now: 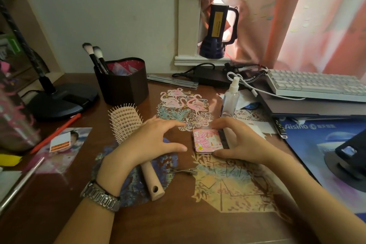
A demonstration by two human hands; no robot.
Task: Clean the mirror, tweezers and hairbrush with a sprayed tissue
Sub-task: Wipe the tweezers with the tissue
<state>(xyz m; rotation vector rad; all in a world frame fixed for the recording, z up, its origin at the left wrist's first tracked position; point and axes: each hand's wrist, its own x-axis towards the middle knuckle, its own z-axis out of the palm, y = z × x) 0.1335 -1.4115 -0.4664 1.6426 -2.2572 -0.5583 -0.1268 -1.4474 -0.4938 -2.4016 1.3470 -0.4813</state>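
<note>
A small pink folding mirror (pixel 207 140) lies closed on the brown desk, mid-frame. My right hand (pixel 239 140) grips it from the right, thumb at its near edge and fingers over its far edge. My left hand (pixel 156 140) hovers just left of the mirror with fingers spread, holding nothing. Under my left hand lies a wooden hairbrush (pixel 126 121), bristles up, its handle pointing toward me. Metal tweezers (pixel 185 171) rest beside that handle. A clear spray bottle (pixel 230 100) stands behind the mirror. No tissue is visible.
A dark heart-shaped holder (pixel 122 85) with makeup brushes stands at back left, beside a black lamp base (pixel 61 101). A keyboard (pixel 316 85) on a laptop fills the back right. A blue mat (pixel 324 150) and black stand (pixel 350 156) sit at right. Paper cut-outs cover the desk.
</note>
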